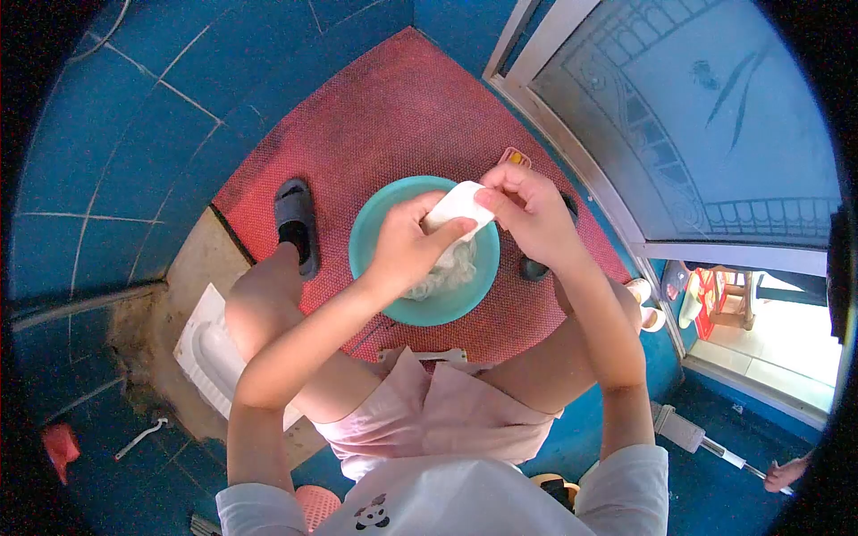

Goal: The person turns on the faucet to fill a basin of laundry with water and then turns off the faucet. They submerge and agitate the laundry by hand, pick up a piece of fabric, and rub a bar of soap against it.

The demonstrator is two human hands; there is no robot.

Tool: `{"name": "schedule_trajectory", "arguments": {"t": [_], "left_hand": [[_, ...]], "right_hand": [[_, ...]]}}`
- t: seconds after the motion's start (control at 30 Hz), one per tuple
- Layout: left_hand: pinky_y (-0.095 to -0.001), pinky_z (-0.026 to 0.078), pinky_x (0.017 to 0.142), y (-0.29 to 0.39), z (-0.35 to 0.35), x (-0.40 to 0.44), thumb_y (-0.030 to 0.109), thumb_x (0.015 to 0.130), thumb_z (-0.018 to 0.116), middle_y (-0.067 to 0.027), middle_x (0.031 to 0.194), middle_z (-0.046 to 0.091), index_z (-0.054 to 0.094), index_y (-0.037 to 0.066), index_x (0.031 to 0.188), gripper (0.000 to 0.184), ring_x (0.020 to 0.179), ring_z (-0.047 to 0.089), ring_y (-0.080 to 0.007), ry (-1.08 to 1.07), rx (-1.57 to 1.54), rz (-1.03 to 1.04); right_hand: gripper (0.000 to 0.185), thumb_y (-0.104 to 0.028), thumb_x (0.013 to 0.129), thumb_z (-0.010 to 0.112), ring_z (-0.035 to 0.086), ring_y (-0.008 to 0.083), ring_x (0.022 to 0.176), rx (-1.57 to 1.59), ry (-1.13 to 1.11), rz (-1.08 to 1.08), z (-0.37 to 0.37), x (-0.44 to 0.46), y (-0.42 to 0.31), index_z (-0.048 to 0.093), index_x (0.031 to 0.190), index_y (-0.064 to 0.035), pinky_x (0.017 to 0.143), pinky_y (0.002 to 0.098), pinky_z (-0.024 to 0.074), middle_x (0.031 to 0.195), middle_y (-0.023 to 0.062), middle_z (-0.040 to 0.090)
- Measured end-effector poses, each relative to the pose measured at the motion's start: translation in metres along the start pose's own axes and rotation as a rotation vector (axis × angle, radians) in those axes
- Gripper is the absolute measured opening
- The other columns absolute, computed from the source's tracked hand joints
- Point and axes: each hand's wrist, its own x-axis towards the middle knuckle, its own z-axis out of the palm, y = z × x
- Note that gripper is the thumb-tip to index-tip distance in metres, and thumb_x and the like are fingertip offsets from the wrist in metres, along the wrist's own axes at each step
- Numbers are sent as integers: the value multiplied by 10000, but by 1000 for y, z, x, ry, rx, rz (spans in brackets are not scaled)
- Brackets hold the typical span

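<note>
Head view: both hands [409, 236] pinch a white item [454, 205] between them, above a basin [487, 272].

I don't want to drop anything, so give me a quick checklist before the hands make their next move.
1. Left hand on the white item: ok, gripping its near side.
2. Right hand on it too: ok, pinching the far-right end.
3. Teal basin on the red mat: ok, between the feet.
4. Whitish contents of the basin: cannot tell whether suds or cloth.
5. Left slipper on the mat: ok.
</note>
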Motion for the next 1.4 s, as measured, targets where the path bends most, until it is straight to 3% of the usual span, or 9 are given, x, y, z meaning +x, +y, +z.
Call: {"name": "schedule_trajectory", "arguments": {"t": [0.2, 0.3, 0.47, 0.6, 0.67, 0.9, 1.0, 1.07, 1.4], "left_hand": [[-210, 418, 564, 13, -11, 2, 146, 823, 549, -4, 750, 601, 589, -5, 898, 173, 653, 523, -44, -163, -157, -276], [-211, 443, 602, 1, -4, 1, 145, 831, 536, -16, 785, 612, 601, 6, 908, 172, 685, 543, -52, -115, -152, -125], [-209, 442, 606, -3, -9, 4, 142, 851, 499, -22, 799, 610, 583, -11, 932, 192, 689, 548, -58, -110, -263, -239], [-212, 443, 619, -4, -12, 4, 144, 862, 480, -34, 831, 607, 565, -31, 958, 217, 707, 553, -67, -68, -400, -228], [-211, 444, 628, -2, -10, 2, 148, 864, 477, -40, 838, 607, 563, -32, 961, 222, 711, 553, -69, -66, -401, -227], [-214, 449, 617, 8, -13, 5, 104, 826, 526, -39, 826, 610, 577, -27, 950, 187, 708, 555, -72, -82, -411, -208], [-207, 446, 612, 18, -18, 7, 82, 809, 540, -39, 817, 612, 582, -29, 941, 178, 702, 553, -67, -90, -375, -246], [-201, 441, 602, 16, -19, 6, 83, 808, 542, -34, 799, 611, 587, -24, 931, 169, 686, 548, -62, -94, -372, -222], [-183, 424, 587, 9, -32, 10, 78, 814, 537, -20, 762, 599, 582, -32, 894, 144, 679, 537, -46, -49, -263, -127]], "right_hand": [[48, -65, 827, 517, 467, 33, 664, -129, 8, -83, 2, 2, 1, 517, 801, -24, 592, 188, 390, 725, -13, 520], [46, -65, 822, 527, 480, 35, 694, -164, 23, -87, -2, 3, 1, 513, 806, -24, 617, 195, 402, 737, -11, 520], [119, -131, 771, 590, 494, 74, 654, 225, 59, -1, 13, 5, 6, 531, 799, -32, 575, 240, 403, 686, 17, 523], [155, -152, 758, 608, 482, 80, 628, 206, -62, 70, 11, 1, 9, 515, 778, -29, 538, 254, 394, 663, 31, 510], [167, -152, 770, 589, 482, 107, 609, -116, -9, 28, 5, 1, 6, 490, 757, -18, 522, 277, 388, 655, 60, 494], [160, -141, 800, 543, 491, 155, 599, -164, 27, -47, 4, 1, 1, 474, 754, -5, 536, 290, 394, 652, 80, 476], [91, -92, 824, 535, 449, 30, 595, -139, 47, -106, 6, 0, 0, 484, 800, -22, 516, 187, 361, 664, -18, 481], [138, -126, 802, 541, 483, 121, 623, -56, 66, -26, 9, -1, -6, 482, 778, -4, 565, 262, 396, 667, 70, 476], [141, -127, 802, 543, 465, 103, 607, -36, 37, 41, 10, 2, 1, 481, 769, -5, 550, 259, 392, 644, 67, 469]]}}
